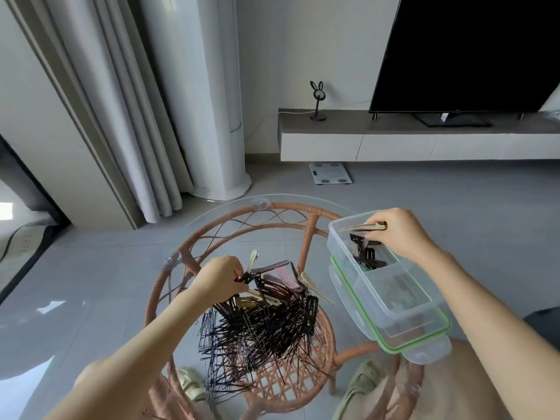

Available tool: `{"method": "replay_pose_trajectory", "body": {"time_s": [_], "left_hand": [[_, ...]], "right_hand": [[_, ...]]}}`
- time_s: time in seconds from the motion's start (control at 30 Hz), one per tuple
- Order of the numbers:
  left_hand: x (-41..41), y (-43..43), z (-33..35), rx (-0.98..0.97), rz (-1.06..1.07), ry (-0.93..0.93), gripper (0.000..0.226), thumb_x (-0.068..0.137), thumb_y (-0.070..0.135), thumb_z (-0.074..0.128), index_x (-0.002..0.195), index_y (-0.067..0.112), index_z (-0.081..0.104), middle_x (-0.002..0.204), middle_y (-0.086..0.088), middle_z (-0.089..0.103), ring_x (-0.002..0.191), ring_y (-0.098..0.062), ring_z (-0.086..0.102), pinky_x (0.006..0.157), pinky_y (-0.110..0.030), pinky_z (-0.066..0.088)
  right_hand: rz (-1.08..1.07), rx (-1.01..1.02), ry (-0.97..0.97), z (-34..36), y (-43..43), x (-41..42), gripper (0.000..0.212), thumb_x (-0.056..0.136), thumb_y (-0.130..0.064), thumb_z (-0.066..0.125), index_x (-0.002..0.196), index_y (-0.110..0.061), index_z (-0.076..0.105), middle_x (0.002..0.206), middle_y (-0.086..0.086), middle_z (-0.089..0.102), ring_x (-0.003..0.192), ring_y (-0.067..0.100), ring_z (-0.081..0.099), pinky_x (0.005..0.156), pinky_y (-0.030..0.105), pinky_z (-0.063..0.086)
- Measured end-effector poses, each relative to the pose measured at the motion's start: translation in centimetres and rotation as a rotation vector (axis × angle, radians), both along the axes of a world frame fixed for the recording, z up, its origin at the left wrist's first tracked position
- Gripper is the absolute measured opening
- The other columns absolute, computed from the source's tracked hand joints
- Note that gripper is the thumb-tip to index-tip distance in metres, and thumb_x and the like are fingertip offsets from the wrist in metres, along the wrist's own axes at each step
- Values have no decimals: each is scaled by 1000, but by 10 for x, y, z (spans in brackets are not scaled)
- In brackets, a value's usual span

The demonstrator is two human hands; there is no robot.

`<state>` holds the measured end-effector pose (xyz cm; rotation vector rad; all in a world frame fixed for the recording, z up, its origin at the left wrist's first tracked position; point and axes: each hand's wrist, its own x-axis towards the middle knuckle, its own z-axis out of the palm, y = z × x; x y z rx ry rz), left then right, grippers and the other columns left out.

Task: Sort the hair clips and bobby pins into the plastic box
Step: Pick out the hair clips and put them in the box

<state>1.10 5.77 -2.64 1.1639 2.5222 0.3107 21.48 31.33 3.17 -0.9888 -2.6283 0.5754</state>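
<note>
Holding a small bundle of pale flat clips (365, 227) over the far compartment of the plastic box (403, 301), the right hand (397, 234) is pinched shut on them, apparently about to drop them beside the dark clips (365, 253) already inside. Box sits at 3 o'clock from the heap, on its green-rimmed lid (424, 341), so reach is short. Left hand (222, 280), at 10 o'clock of the bobby pin pile (263, 325), has fingertips closed on a black clip (246, 278) among the mixed clips (281, 283). Near compartment looks empty, probably reserved for pins. Glass tabletop (106, 328) carries everything.
</note>
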Motion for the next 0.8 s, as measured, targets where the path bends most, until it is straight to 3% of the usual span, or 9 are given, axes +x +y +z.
{"method": "replay_pose_trajectory", "body": {"time_s": [0.17, 0.23, 0.33, 0.43, 0.53, 0.63, 0.73, 0.8], "left_hand": [[2, 6, 4, -21, 33, 13, 33, 84, 21, 64, 112, 4, 62, 110, -10, 67, 101, -24, 63, 82, -29, 51], [2, 8, 5, -57, 28, 13, 24, 85, 21, 62, 98, 2, 66, 96, -12, 68, 87, -25, 64, 71, -30, 51], [1, 12, 6, -102, 25, 49, 18, 85, 21, 60, 76, 6, 61, 78, -8, 61, 70, -22, 57, 53, -26, 40], [1, 14, 16, -68, 33, 75, 19, 85, 18, 60, 90, 2, 68, 83, -9, 65, 80, -26, 65, 61, -28, 47], [4, 20, 40, 117, 53, 71, 19, 84, 17, 62, 94, 3, 71, 84, -8, 70, 68, -21, 65, 62, -28, 54], [18, 37, 74, 442, 96, -41, 6, 80, 14, 68, 81, 9, 72, 59, 4, 59, 46, -8, 47, 41, -8, 38], [45, 76, 100, 725, 122, -262, 7, 76, 7, 71, 77, 13, 68, 58, 7, 56, 46, -3, 49, 45, -12, 37], [65, 108, 106, 786, 36, -244, 9, 74, 6, 71, 73, 12, 65, 59, 6, 57, 51, -6, 49, 51, -18, 38]], "right_hand": [[79, -81, -207, -19, 4, 5, 29, 70, -10, 74, 99, -13, 70, 100, 5, 70, 90, 19, 61, 75, 25, 43], [98, -99, -226, -21, 0, 4, 34, 71, -12, 74, 104, -16, 68, 107, 3, 69, 98, 18, 62, 86, 29, 47], [73, -67, -173, -18, -6, 5, 30, 73, -15, 71, 103, -18, 68, 106, 3, 68, 96, 18, 62, 85, 30, 48], [75, -18, -118, -13, -10, 10, 26, 76, -17, 68, 102, -20, 68, 104, 0, 69, 94, 18, 61, 83, 29, 46], [98, 6, -62, -7, -15, 18, 22, 76, -18, 68, 98, -21, 69, 101, -1, 69, 90, 18, 62, 82, 32, 49], [80, 18, 40, 0, -19, 30, 17, 79, -16, 66, 95, -19, 70, 98, -3, 69, 89, 15, 63, 78, 26, 45], [17, 87, 168, 6, -17, 41, 13, 80, -15, 66, 92, -16, 71, 95, -2, 71, 91, 16, 62, 78, 27, 44], [-34, 114, 248, 8, -15, 49, 11, 81, -12, 65, 89, -13, 72, 91, 1, 72, 85, 17, 62, 75, 26, 43]]}}
